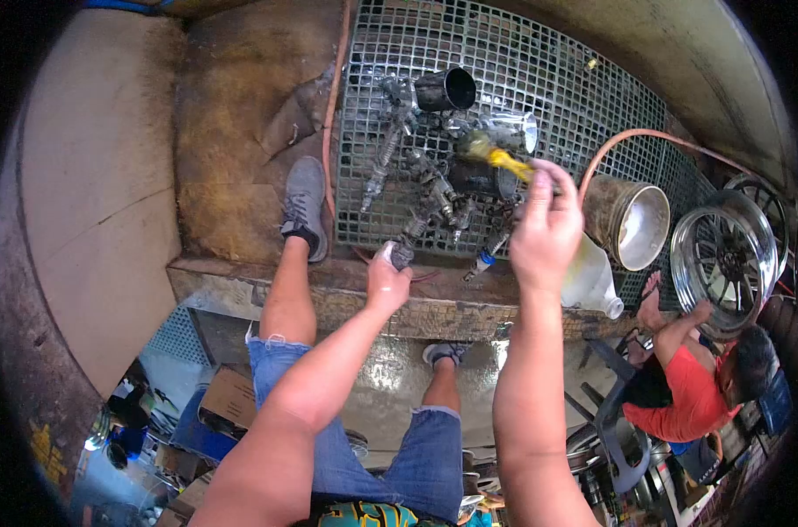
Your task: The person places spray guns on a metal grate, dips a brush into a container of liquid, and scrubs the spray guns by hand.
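My left hand (388, 281) is closed around the lower end of a dark metal tool that looks like a spray gun (441, 195), held over the green grating (522, 66). In my right hand (547, 224) is a yellow-handled brush (511, 164), its bristle end blurred and above a dark cup (482, 178). Another metal spray gun (386, 154) lies on the grating near a black cup (443, 90). A shiny silver cup (511, 130) rests just beyond the brush. Below it, a blue-banded metal part (482, 263) lies at the ledge's edge.
A stained bucket (638, 227) lies on its side at right, beside a whitish plastic jug (592, 281). An orange hose (330, 123) runs along the grating's left edge. Wheel rims (724, 259) and a seated person in red (689, 391) are at far right.
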The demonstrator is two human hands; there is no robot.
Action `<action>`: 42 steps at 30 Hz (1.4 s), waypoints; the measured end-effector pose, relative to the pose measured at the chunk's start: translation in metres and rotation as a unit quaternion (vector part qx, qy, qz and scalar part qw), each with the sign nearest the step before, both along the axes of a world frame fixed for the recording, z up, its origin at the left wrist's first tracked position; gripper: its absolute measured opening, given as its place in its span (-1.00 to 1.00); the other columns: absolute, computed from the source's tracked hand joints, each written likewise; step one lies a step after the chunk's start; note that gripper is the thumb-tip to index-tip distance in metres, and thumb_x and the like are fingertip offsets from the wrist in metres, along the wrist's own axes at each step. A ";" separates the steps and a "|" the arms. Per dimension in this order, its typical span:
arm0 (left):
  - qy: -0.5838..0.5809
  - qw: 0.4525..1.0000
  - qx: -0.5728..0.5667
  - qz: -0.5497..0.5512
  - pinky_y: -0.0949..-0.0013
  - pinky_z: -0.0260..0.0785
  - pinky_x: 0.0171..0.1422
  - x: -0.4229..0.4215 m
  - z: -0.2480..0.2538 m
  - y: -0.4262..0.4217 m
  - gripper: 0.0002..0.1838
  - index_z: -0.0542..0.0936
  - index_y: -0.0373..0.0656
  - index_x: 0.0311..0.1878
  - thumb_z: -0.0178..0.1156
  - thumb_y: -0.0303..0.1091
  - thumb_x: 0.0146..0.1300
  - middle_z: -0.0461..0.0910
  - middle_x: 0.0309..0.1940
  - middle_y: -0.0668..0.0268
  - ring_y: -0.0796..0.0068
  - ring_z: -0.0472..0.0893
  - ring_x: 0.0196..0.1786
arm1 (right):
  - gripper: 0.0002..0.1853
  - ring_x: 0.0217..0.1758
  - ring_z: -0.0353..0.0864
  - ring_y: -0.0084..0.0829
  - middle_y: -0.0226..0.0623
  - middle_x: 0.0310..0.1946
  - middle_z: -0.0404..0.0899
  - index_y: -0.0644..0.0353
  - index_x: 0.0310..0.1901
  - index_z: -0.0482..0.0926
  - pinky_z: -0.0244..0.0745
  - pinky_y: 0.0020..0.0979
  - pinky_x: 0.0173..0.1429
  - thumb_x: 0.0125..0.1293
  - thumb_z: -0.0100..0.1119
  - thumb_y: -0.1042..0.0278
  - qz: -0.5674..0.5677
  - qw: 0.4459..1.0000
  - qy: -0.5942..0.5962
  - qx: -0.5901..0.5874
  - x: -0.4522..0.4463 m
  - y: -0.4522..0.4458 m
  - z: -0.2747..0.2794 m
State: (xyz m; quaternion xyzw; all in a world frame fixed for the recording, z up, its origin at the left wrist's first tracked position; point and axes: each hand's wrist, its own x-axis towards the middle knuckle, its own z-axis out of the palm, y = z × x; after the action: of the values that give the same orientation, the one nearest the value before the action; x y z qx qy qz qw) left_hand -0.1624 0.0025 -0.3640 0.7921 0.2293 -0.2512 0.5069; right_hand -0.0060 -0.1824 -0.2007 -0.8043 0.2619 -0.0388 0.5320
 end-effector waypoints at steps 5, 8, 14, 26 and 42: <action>0.051 0.997 -0.055 0.017 0.30 0.47 -0.02 0.011 0.011 0.001 -0.69 0.57 -0.19 -0.07 0.25 -0.50 0.04 0.67 -0.31 0.30 0.42 0.62 -0.24 | -0.75 -0.48 0.42 -0.70 -0.43 -0.42 0.50 0.23 0.04 0.54 0.34 -0.68 -0.41 0.59 0.08 0.21 -0.103 0.983 -0.106 0.105 -0.007 -0.039 0.047; 0.037 0.996 -0.086 0.003 0.33 0.45 -0.04 0.014 0.013 0.002 -0.69 0.57 -0.21 -0.09 0.27 -0.47 0.04 0.64 -0.34 0.36 0.48 0.58 -0.26 | -0.72 -0.49 0.42 -0.69 -0.42 -0.44 0.50 0.24 0.01 0.54 0.35 -0.66 -0.42 0.61 0.03 0.17 -0.105 0.985 -0.114 0.076 -0.019 -0.059 0.068; 0.064 0.986 -0.156 -0.008 0.38 0.31 -0.25 0.015 0.010 0.002 -0.86 0.49 -0.13 -0.34 0.24 -0.50 0.03 0.46 -0.48 0.51 0.61 0.40 -0.39 | -0.82 -0.49 0.40 -0.75 -0.50 -0.44 0.48 0.20 0.00 0.57 0.32 -0.69 -0.44 0.59 0.06 0.29 -0.072 0.991 -0.080 0.084 -0.025 -0.065 0.079; 0.070 0.975 -0.211 -0.027 0.46 0.29 -0.20 0.010 0.006 -0.001 -0.80 0.47 -0.07 -0.33 0.24 -0.57 0.02 0.43 -0.43 0.55 0.67 0.39 -0.35 | -0.87 -0.12 0.65 0.07 -0.03 -0.22 0.61 0.22 -0.07 0.51 0.57 -0.06 -0.05 0.46 0.12 0.37 0.256 0.950 0.036 -0.175 -0.011 -0.038 0.038; 0.028 0.984 -0.160 -0.080 0.41 0.33 -0.23 0.015 0.006 0.005 -0.85 0.46 -0.11 -0.33 0.21 -0.54 0.05 0.44 -0.47 0.51 0.62 0.41 -0.38 | -0.78 -0.24 0.62 -0.17 -0.16 -0.28 0.55 0.15 0.05 0.60 0.54 -0.23 -0.12 0.41 0.17 0.49 0.305 0.936 -0.041 -0.169 -0.026 -0.088 0.037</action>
State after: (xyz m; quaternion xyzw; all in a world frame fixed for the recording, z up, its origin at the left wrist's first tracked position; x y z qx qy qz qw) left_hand -0.1472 0.0074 -0.3581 0.7093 0.1369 -0.3465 0.5984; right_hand -0.0324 -0.2701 -0.1641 -0.9214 -0.0291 0.0485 0.3844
